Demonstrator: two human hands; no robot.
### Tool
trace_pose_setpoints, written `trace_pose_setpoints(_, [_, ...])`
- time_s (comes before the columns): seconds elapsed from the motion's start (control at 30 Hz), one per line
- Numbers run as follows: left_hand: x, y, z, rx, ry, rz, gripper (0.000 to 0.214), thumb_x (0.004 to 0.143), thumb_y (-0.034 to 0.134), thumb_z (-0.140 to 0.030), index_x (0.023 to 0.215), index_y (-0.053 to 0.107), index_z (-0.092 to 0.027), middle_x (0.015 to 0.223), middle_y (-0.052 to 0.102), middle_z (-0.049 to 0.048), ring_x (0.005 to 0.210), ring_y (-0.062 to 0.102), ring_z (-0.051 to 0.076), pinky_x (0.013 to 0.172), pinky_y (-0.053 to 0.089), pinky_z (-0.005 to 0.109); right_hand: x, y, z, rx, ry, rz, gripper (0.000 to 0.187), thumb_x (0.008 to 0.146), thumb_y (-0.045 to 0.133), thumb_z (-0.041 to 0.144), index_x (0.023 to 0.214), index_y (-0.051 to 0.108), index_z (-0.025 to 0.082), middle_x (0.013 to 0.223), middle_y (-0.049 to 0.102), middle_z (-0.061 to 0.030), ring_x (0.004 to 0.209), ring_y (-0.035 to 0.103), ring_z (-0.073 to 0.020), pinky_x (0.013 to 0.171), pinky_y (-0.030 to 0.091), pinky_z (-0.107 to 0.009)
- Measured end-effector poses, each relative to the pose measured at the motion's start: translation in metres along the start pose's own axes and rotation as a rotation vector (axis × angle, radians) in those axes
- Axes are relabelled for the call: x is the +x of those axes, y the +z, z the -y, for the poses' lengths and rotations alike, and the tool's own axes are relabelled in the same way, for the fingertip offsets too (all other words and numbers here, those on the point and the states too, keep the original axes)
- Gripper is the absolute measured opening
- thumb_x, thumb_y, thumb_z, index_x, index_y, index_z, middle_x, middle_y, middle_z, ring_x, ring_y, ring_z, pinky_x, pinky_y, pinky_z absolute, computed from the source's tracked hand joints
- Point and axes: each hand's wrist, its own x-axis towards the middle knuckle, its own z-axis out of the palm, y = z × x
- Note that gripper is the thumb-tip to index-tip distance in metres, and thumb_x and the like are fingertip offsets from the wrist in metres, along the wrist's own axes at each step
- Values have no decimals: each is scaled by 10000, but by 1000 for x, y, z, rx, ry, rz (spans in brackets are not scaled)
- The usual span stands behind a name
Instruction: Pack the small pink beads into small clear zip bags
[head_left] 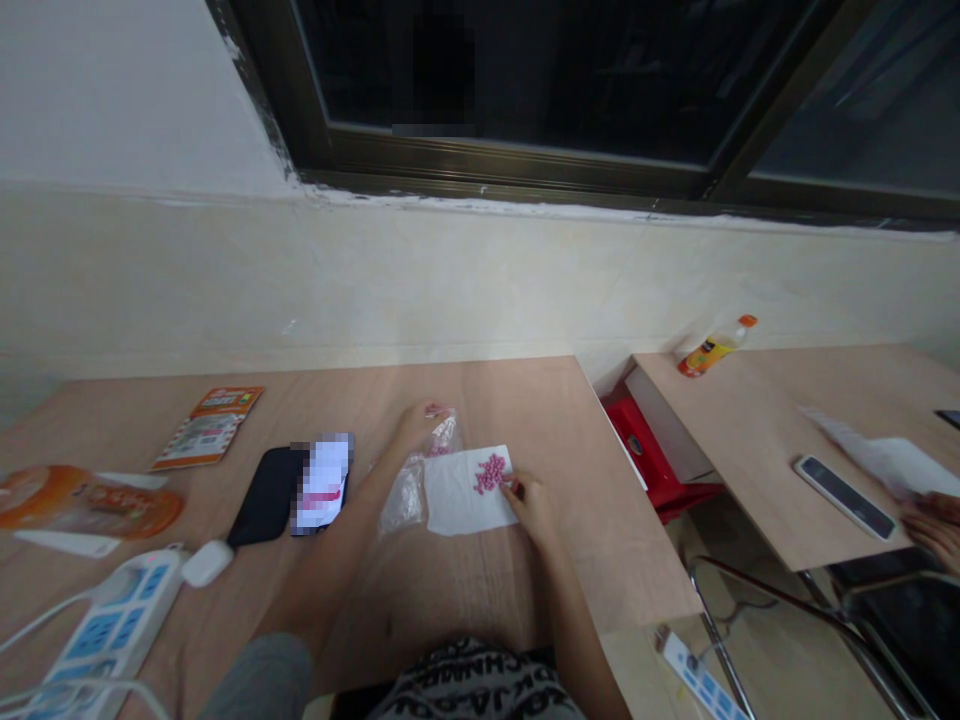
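My left hand (416, 425) pinches the top of a clear plastic bag (403, 495), which lies crumpled on the wooden table (480, 580). A small heap of pink pills or beads (490, 473) rests on a white paper sheet (459, 500) beside the bag. My right hand (531, 508) is at the sheet's right edge, its fingertips gripping the paper close to the heap. The heap sits between my hands, and nothing pink shows inside the bag.
Left on the table lie a phone with a blurred screen (322, 485), an orange packet (82, 502), a leaflet (208, 428), and a power strip (120, 620). On a second table (750, 440) are a bottle (716, 347), a phone (845, 496), and another person's hand (934, 530).
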Motion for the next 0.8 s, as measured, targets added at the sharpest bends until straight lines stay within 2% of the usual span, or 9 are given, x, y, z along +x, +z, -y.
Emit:
trace_pose_setpoints(0.13, [-5, -2, -6, 220, 87, -119, 423, 680, 729, -394, 1040, 652, -186, 1132, 640, 115, 1110, 553, 286, 979, 402, 403, -1, -1, 2, -25, 4, 14, 230, 872, 548, 394, 951, 718, 259, 708, 658, -4, 659, 592, -159, 575, 354, -231])
trace_pose_setpoints(0.23, [-17, -7, -12, 462, 136, -226, 483, 739, 701, -382, 1170, 588, -195, 1230, 569, 126, 1179, 504, 310, 1021, 365, 460, -1, -1, 1, -1, 6, 9, 244, 870, 541, 406, 939, 716, 251, 707, 653, -4, 653, 584, -154, 576, 351, -229])
trace_pose_setpoints(0.33, [-42, -18, -11, 514, 137, -288, 436, 803, 634, -367, 1192, 560, -184, 1221, 553, 132, 1167, 514, 299, 1017, 388, 456, -1, 1, -1, 34, 9, 4, 288, 877, 519, 449, 939, 712, 243, 699, 642, 0, 628, 572, -148, 571, 355, -227])
trace_pose_setpoints(0.47, [-91, -27, -4, 504, 85, -393, 451, 826, 591, -413, 1216, 526, -196, 1201, 538, 121, 1162, 519, 297, 1001, 419, 456, -2, 4, -3, 58, 18, -15, 353, 883, 486, 497, 952, 705, 230, 701, 629, 3, 609, 563, -141, 567, 369, -222])
trace_pose_setpoints(0.57, [-125, -22, 0, 499, 1, -487, 524, 809, 603, -453, 1251, 487, -196, 1221, 510, 128, 1182, 496, 320, 1009, 409, 483, -4, 5, -2, 59, 25, -50, 385, 891, 466, 514, 956, 703, 217, 697, 624, -2, 608, 562, -145, 567, 372, -225])
trace_pose_setpoints(0.63, [-140, -12, 2, 522, -65, -496, 570, 800, 605, -493, 1264, 469, -191, 1265, 485, 147, 1194, 477, 349, 994, 410, 509, -5, 6, -2, 55, 25, -72, 399, 894, 458, 520, 950, 700, 208, 701, 628, -7, 614, 564, -149, 576, 373, -230])
trace_pose_setpoints(0.8, [-149, 10, 10, 559, -114, -505, 622, 779, 633, -476, 1299, 442, -193, 1357, 440, 187, 1218, 443, 414, 981, 377, 577, -6, 8, -3, 63, 26, -93, 454, 889, 433, 566, 945, 696, 201, 696, 624, -14, 616, 566, -158, 569, 371, -233])
